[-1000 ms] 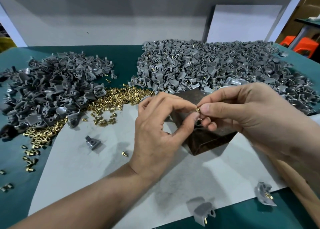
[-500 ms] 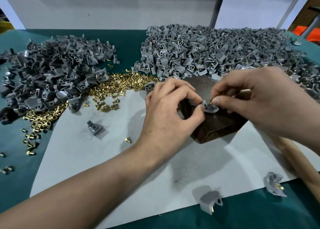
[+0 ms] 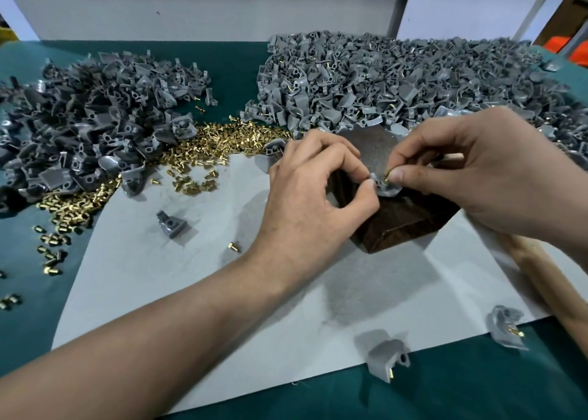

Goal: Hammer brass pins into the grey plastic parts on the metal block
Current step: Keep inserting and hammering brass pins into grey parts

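A dark rusty metal block [image 3: 401,219] stands on grey paper mid-table. On its top lies one grey plastic part [image 3: 383,188]. My left hand [image 3: 315,197] pinches that part's left edge between thumb and forefinger. My right hand [image 3: 483,178] pinches a brass pin [image 3: 387,178] and holds it upright against the part. The wooden hammer handle [image 3: 547,279] lies under my right forearm; its head is hidden.
Loose brass pins [image 3: 203,152] are strewn between a dark grey parts heap [image 3: 95,117] at left and a lighter heap [image 3: 397,79] at the back right. Single parts lie on the grey paper [image 3: 191,308]: one [image 3: 170,225] at left, two with pins [image 3: 386,356] [image 3: 506,329] near the front edge.
Both hands came down from just above the block onto its top. The part now rests on the block with the pin held at it.
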`<state>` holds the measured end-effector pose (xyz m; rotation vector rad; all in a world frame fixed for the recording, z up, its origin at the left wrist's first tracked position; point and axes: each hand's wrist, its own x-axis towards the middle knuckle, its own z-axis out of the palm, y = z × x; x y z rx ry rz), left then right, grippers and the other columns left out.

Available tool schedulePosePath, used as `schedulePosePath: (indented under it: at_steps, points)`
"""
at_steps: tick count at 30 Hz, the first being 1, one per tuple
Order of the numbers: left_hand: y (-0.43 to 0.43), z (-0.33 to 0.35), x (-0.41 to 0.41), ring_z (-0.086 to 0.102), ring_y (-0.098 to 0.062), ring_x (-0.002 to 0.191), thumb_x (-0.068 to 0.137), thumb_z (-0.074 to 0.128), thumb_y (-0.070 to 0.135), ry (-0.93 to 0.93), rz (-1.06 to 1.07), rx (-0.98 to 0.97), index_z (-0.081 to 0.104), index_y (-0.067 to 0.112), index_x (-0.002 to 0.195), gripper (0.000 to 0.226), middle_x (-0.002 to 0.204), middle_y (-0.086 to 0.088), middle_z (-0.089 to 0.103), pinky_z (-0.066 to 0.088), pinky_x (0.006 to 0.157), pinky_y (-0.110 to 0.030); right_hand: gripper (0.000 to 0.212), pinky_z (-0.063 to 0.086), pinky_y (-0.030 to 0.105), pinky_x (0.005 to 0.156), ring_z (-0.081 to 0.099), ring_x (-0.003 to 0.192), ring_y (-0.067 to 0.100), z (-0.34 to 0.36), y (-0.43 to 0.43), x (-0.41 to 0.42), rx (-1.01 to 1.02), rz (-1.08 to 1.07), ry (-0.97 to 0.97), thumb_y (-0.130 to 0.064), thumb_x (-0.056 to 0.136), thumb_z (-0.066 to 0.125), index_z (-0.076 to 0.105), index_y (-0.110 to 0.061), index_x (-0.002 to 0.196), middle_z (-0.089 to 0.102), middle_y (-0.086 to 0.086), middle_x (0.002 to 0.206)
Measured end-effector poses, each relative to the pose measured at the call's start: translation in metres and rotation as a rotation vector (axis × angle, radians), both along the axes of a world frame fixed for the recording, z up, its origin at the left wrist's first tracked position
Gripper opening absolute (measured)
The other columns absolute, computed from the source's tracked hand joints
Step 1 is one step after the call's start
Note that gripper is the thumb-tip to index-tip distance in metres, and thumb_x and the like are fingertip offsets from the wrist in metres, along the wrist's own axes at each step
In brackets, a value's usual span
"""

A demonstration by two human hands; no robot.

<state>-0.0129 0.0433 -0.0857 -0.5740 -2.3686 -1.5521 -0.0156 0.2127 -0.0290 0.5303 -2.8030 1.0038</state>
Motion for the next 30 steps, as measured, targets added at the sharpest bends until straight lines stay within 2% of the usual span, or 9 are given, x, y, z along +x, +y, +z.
schedulePosePath:
  at_steps: [3,5,8,10,12,14,17,22,30]
  points:
    - [0.000,0.000,0.000,0.047,-0.011,0.109,0.083,0.069,0.016,0.021,0.008,-0.032,0.065,0.012,0.080,0.006,0.103,0.005,0.056,0.042,0.096,-0.045,0.007,0.049,0.026,0.067,0.059,0.067,0.006,0.000,0.000,0.000,0.032,0.002,0.015,-0.032,0.068,0.064,0.069,-0.027,0.069,0.065,-0.009,0.065]
    - [0.000,0.000,0.000,0.047,-0.011,0.109,0.082,0.068,0.018,0.025,0.008,-0.039,0.065,0.012,0.081,0.007,0.103,0.005,0.056,0.042,0.096,-0.045,0.009,0.049,0.026,0.067,0.058,0.070,0.006,0.001,-0.001,0.002,0.103,0.014,0.065,-0.031,0.069,0.061,0.069,-0.025,0.070,0.062,-0.011,0.065]
    - [0.000,0.002,0.000,0.046,-0.010,0.109,0.079,0.064,0.027,0.024,0.004,-0.066,0.066,0.014,0.083,0.014,0.104,0.008,0.055,0.042,0.095,-0.045,0.010,0.045,0.018,0.066,0.054,0.073,0.006,0.003,-0.004,0.004,0.243,0.044,0.157,-0.027,0.072,0.060,0.069,-0.022,0.074,0.060,-0.014,0.071]
    - [0.000,0.002,-0.001,0.045,-0.010,0.110,0.077,0.063,0.031,0.032,0.003,-0.101,0.067,0.018,0.086,0.016,0.105,0.011,0.054,0.041,0.096,-0.045,0.007,0.041,0.009,0.067,0.052,0.072,0.008,0.003,-0.005,0.005,0.290,0.059,0.201,-0.020,0.073,0.063,0.070,-0.018,0.075,0.059,-0.010,0.070]
    - [0.000,0.002,-0.001,0.044,-0.011,0.110,0.077,0.063,0.031,0.024,-0.005,-0.097,0.068,0.019,0.085,0.016,0.106,0.011,0.054,0.041,0.096,-0.045,0.003,0.038,0.006,0.066,0.049,0.060,0.012,0.002,-0.005,0.006,0.337,0.066,0.249,-0.012,0.074,0.067,0.069,-0.014,0.074,0.058,-0.005,0.068]
    - [0.000,0.002,-0.002,0.045,-0.012,0.110,0.077,0.063,0.030,0.024,-0.006,-0.088,0.069,0.018,0.083,0.015,0.107,0.010,0.056,0.041,0.096,-0.046,0.002,0.040,0.011,0.065,0.051,0.057,0.007,0.002,-0.005,0.007,0.360,0.081,0.281,-0.010,0.073,0.067,0.069,-0.012,0.073,0.058,-0.003,0.068]
    - [0.000,0.001,-0.001,0.045,-0.012,0.110,0.078,0.064,0.029,0.018,-0.015,-0.065,0.070,0.016,0.082,0.015,0.107,0.010,0.056,0.042,0.095,-0.047,0.003,0.046,0.022,0.059,0.054,0.059,0.013,0.001,-0.005,0.008,0.377,0.105,0.311,-0.012,0.074,0.065,0.069,-0.011,0.073,0.058,-0.002,0.067]
    - [-0.001,-0.001,-0.001,0.045,-0.013,0.111,0.083,0.071,0.020,0.031,-0.018,-0.045,0.070,0.016,0.082,0.004,0.108,0.009,0.058,0.041,0.096,-0.048,0.009,0.045,0.027,0.064,0.057,0.064,0.008,0.000,-0.001,0.003,0.315,0.138,0.261,-0.020,0.075,0.062,0.069,-0.015,0.076,0.059,-0.007,0.070]
    - [0.000,-0.001,-0.001,0.046,-0.011,0.109,0.083,0.072,0.017,0.022,-0.012,-0.020,0.072,0.014,0.082,0.004,0.105,0.010,0.059,0.040,0.096,-0.048,0.007,0.049,0.035,0.072,0.060,0.073,0.017,-0.007,0.008,-0.005,0.082,0.143,0.096,-0.024,0.074,0.067,0.072,-0.021,0.078,0.065,-0.007,0.074]
